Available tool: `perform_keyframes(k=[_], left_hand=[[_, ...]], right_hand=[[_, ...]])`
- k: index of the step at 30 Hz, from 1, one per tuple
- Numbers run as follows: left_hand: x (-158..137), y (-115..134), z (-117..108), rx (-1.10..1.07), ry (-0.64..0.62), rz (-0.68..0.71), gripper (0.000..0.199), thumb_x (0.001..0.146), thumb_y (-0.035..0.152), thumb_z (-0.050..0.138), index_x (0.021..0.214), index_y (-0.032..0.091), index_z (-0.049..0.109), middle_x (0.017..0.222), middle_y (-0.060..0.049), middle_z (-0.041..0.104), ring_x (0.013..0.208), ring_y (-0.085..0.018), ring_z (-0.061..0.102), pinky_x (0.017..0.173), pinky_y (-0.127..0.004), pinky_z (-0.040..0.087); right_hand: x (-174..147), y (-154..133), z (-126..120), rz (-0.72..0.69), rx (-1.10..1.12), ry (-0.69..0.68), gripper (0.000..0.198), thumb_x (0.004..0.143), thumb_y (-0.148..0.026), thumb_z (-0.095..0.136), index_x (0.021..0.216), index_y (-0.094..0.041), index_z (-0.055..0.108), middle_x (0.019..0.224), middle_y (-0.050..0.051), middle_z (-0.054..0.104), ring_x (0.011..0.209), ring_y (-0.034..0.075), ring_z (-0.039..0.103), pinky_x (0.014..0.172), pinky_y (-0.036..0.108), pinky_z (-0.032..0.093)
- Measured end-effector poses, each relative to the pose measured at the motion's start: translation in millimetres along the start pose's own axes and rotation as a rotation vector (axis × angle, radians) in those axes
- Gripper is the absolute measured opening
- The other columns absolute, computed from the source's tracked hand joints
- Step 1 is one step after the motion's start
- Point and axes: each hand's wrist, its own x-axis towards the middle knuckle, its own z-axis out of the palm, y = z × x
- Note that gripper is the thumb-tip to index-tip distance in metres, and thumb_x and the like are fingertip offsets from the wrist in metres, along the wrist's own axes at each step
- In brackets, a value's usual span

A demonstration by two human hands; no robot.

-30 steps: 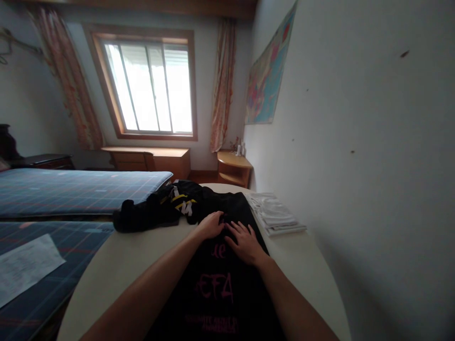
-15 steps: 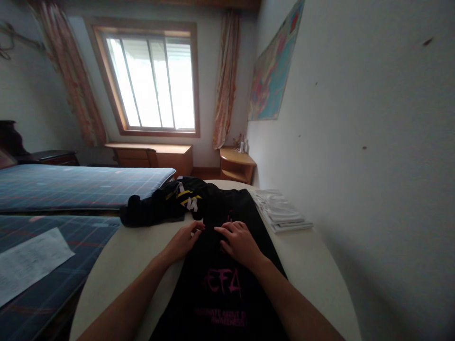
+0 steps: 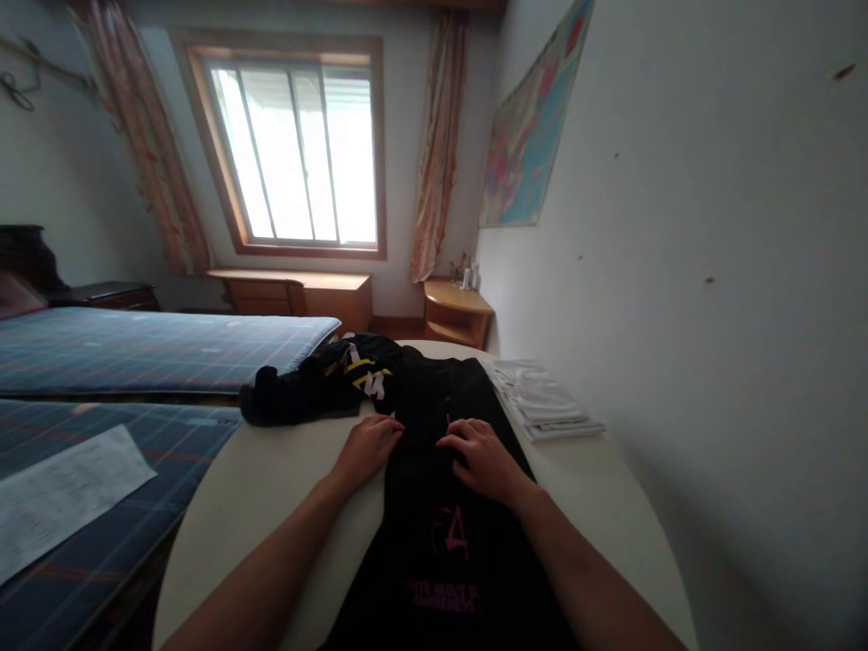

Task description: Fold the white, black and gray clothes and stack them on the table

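Observation:
A black garment [image 3: 420, 515] with pink lettering lies lengthwise on the round cream table, narrowing away from me. At its left edge is my left hand [image 3: 370, 449], fingers bent and drawn together on the cloth; the grip itself is partly hidden. My right hand [image 3: 483, 457] rests on the garment's right half, palm down, with thumb and fingers apart. The start of the large lettering is out of sight at the left side. Beyond my left hand is a crumpled black garment [image 3: 318, 389] with yellow and white marks.
A stack of folded white cloth [image 3: 546, 402] lies at the right of the table [image 3: 271, 506], near the wall. Left of the table are beds with blue plaid mattresses [image 3: 169, 348], one bearing a paper sheet [image 3: 74, 493]. A desk [image 3: 339, 285] and corner shelf [image 3: 457, 298] stand farther back.
The garment's left edge has moved right, and less of its large lettering shows. My left hand's fingers have closed together. The whole view has shifted slightly.

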Motion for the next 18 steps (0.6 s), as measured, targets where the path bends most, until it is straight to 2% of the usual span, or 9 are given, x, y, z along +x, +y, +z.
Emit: perform_keyframes(k=[2,4,7,9,11,14,16,18], left_hand=[[0,2,1,0.047,0.012,-0.017,0.018,0.092,0.026,0.058,0.103,0.023,0.071,0.107,-0.006,0.071,0.104,-0.023,0.063,0.095,-0.035,0.047],[-1,2,2,0.091,0.019,-0.031,0.018,0.09,0.024,0.059,0.105,0.023,0.07,0.107,-0.005,0.071,0.103,-0.023,0.064,0.093,-0.036,0.047],[-2,2,4,0.127,0.023,-0.027,0.02,0.089,0.023,0.061,0.107,0.024,0.069,0.108,-0.004,0.072,0.103,-0.023,0.063,0.094,-0.035,0.046],[-2,1,5,0.14,0.029,-0.022,0.02,0.089,0.022,0.061,0.107,0.024,0.069,0.108,-0.004,0.072,0.104,-0.023,0.062,0.094,-0.035,0.046],[-1,1,5,0.152,0.031,-0.024,0.02,0.089,0.021,0.062,0.107,0.024,0.068,0.107,-0.004,0.072,0.103,-0.023,0.062,0.093,-0.034,0.046],[0,3,4,0.168,0.003,-0.034,0.019,0.089,0.02,0.062,0.107,0.023,0.068,0.104,-0.004,0.072,0.1,-0.023,0.063,0.091,-0.034,0.046],[1,5,2,0.182,-0.016,-0.054,0.02,0.088,0.018,0.062,0.106,0.023,0.068,0.104,-0.003,0.073,0.099,-0.022,0.063,0.09,-0.034,0.046],[1,7,0,0.19,-0.023,-0.078,0.02,0.087,0.016,0.062,0.105,0.024,0.068,0.103,-0.003,0.073,0.099,-0.022,0.064,0.089,-0.034,0.046]], right_hand=[[-1,-5,-2,-0.085,0.022,-0.032,0.05,0.076,-0.018,0.066,0.125,-0.027,0.063,0.136,0.007,0.054,0.124,0.025,0.047,0.109,0.042,0.031],[0,-14,-5,-0.194,0.029,-0.096,0.057,0.074,-0.022,0.068,0.13,-0.028,0.059,0.143,0.007,0.049,0.127,0.026,0.044,0.11,0.042,0.03],[1,-36,-11,-0.336,-0.011,-0.177,0.065,0.075,-0.029,0.069,0.138,-0.027,0.052,0.142,0.007,0.05,0.125,0.027,0.045,0.108,0.043,0.032],[0,-53,-12,-0.418,-0.055,-0.182,0.07,0.08,-0.03,0.068,0.145,-0.028,0.044,0.14,0.008,0.052,0.12,0.026,0.048,0.104,0.043,0.036],[-3,-69,-11,-0.501,-0.082,-0.147,0.059,0.087,-0.03,0.062,0.143,-0.03,0.044,0.136,0.005,0.055,0.114,0.023,0.051,0.1,0.04,0.038],[-13,-87,-8,-0.608,-0.054,-0.075,0.024,0.097,-0.026,0.05,0.118,-0.028,0.061,0.13,0.002,0.06,0.112,0.018,0.052,0.098,0.035,0.039],[-22,-91,-9,-0.628,0.031,-0.055,0.016,0.096,-0.024,0.05,0.106,-0.023,0.062,0.121,0.002,0.065,0.11,0.017,0.054,0.097,0.032,0.04],[-33,-88,-13,-0.586,0.115,-0.075,0.016,0.091,-0.021,0.052,0.103,-0.021,0.061,0.109,0.002,0.068,0.101,0.016,0.057,0.092,0.031,0.043]])
